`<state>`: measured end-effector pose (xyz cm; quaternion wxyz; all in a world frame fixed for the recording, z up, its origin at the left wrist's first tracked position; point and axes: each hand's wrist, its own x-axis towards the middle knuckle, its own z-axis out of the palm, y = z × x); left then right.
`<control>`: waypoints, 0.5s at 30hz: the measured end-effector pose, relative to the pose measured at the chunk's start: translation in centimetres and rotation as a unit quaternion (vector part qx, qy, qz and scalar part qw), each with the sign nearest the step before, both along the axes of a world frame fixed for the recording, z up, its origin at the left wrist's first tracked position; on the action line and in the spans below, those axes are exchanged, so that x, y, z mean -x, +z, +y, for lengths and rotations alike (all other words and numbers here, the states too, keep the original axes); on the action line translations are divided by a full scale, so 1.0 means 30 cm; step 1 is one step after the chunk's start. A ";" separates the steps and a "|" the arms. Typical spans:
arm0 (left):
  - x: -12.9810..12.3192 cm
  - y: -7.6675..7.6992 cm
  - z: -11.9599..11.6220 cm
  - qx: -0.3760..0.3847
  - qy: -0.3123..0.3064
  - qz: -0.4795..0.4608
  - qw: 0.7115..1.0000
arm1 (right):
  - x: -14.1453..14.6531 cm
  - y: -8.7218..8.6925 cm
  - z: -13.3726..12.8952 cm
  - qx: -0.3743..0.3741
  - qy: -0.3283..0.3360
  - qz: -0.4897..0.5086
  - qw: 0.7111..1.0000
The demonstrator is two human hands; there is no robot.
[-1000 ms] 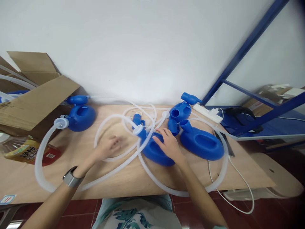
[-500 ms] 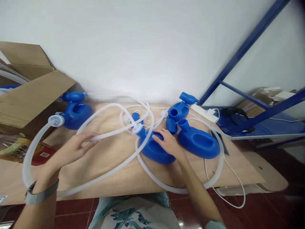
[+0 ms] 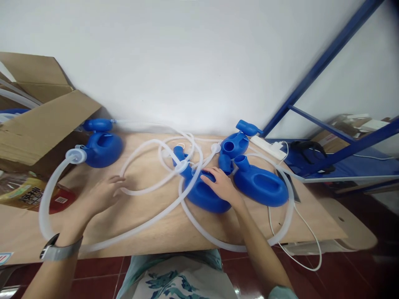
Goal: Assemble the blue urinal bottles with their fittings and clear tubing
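Note:
My left hand is closed around a bend of a translucent white tube over the left part of the table. That tube loops back to a clear cap on the neck of a blue plastic urinal bottle. My right hand grips this bottle from above, fingers bent over its handle. To its right lies a second blue urinal bottle with an uncapped neck. Another blue bottle, with a capped tube, stands beyond my left hand.
An open cardboard box holds tubes and blue parts at the left. Before it sits a yellow-labelled package. More blue pieces lie near the wall. A power strip and a blue metal rack are at the right.
My left hand has lowered slightly and shifted right, and the tube's loop has become smaller and tighter. My right hand stays on the bottle.

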<state>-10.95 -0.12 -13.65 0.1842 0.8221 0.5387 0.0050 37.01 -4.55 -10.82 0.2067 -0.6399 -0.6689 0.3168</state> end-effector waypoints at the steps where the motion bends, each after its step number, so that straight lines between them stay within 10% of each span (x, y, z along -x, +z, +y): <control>1: -0.028 -0.013 -0.001 0.033 -0.012 0.003 0.999 | -0.001 -0.001 -0.001 -0.001 0.003 -0.001 1.000; 7: -0.256 0.030 0.022 0.103 -0.109 -0.064 0.987 | -0.011 0.015 -0.003 0.027 0.035 0.019 0.999; 15: -0.598 -0.001 -0.048 0.193 -0.030 -0.151 0.969 | -0.009 0.015 0.026 0.038 0.051 0.039 0.997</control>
